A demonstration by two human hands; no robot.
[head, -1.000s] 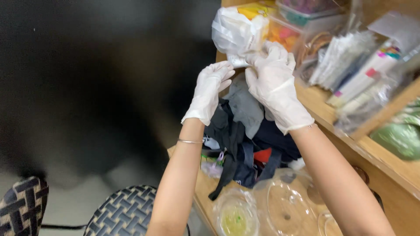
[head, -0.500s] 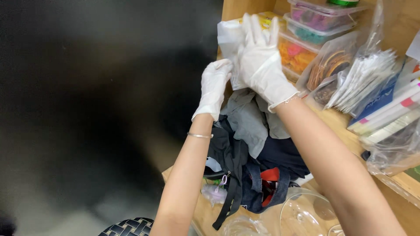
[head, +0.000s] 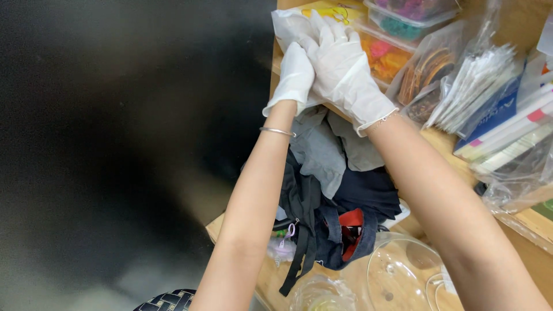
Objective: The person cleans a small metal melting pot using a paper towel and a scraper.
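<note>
Glass bowls (head: 397, 276) sit nearest at 6 o'clock, then a heap of dark clothes (head: 328, 201) on the counter (head: 259, 276). Beyond, at 12 o'clock, both gloved hands meet: the right hand (head: 345, 69) lies over the left hand (head: 296, 78), fingers pressed together around a white plastic bag (head: 288, 26), which sticks out toward 11 o'clock from the fingers

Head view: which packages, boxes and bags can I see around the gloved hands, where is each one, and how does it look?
White plastic bag: held by left hand and right hand, crumpled.
Clear lidded boxes: shelf, right of the hands, stacked, with orange, pink, teal contents.
Clear bag of brown rings: right of the boxes.
Clear bag of white packets: further right, fanned out.
Flat boxes: far right, white and blue.
</note>
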